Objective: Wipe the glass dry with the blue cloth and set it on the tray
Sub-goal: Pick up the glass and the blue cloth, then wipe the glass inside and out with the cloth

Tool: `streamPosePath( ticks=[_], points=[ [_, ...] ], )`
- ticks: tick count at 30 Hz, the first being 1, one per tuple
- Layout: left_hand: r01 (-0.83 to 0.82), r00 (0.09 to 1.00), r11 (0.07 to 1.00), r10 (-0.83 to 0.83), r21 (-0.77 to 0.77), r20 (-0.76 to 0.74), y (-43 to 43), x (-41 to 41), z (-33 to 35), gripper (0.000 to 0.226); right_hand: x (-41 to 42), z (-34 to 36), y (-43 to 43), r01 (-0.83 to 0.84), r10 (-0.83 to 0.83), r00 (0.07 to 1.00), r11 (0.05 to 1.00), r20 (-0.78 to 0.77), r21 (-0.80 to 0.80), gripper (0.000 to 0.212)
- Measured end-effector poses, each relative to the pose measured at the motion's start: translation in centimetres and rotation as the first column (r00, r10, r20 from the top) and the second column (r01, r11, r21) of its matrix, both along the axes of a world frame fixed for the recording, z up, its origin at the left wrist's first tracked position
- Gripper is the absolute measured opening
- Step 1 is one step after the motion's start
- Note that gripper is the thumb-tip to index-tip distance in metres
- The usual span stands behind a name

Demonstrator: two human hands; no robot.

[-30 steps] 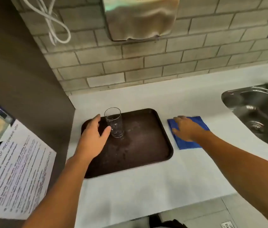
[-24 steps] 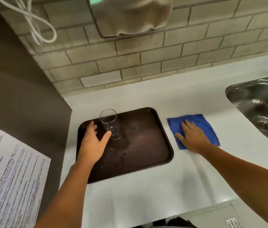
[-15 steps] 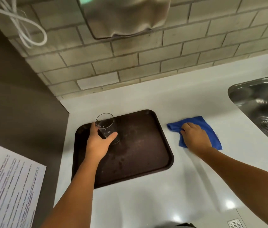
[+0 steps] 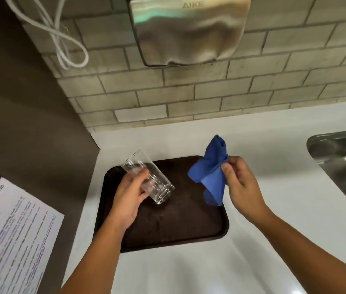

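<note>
Above the tray (image 4: 220,219), the left hand (image 4: 128,200) grips the glass (image 4: 148,177) tilted — mouth turned away — while the right hand (image 4: 243,185) pinches the cloth (image 4: 209,172) bunched, seemingly ready for wiping.

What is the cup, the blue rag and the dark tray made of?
The glass looks like clear, shiny glass, though it could be clear plastic: the left hand shows through it. The blue cloth seems soft fabric, since it folds and droops from the right hand. The tray looks like matte, speckled dark brown plastic, though that is uncertain.

Tray (image 4: 167,234) bare (glass (image 4: 153,179) lifted off).
</note>
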State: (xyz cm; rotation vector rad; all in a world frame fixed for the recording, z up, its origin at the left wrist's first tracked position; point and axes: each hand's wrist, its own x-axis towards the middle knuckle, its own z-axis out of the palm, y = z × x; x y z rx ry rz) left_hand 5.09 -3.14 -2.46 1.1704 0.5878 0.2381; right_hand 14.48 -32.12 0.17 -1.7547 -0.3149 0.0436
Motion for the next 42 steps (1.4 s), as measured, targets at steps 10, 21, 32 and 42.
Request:
streamPosePath(
  ticks=[10, 21, 32, 42],
  points=[
    [0.040, 0.999, 0.988, -0.039, -0.150, 0.011, -4.7, -2.6, 2.6, 0.037, -5.9, 1.7, 7.5, -0.387, 0.428, 0.868, 0.901, 0.251, -0.196, 0.024],
    [-0.172, 0.982, 0.966, 0.153, -0.192, -0.111, -5.9, -4.1, 2.5, 0.056, -8.8, -0.1, 7.5, -0.465, 0.477, 0.878, 0.870, 0.035, -0.165, 0.043],
    [-0.160, 0.980, 0.867, 0.084, -0.471, -0.178, -7.4, -2.7, 3.4, 0.057, -7.9, -0.1, 6.8, -0.377, 0.521, 0.790, 0.829, 0.322, -0.414, 0.045],
    [-0.166, 0.982, 0.687, 0.049, -0.708, -0.183, -8.0, -1.0, 4.3, 0.057, -6.0, -0.4, 6.3, -0.227, 0.575, 0.576, 0.795, 0.581, -0.562, 0.050]
  ],
)
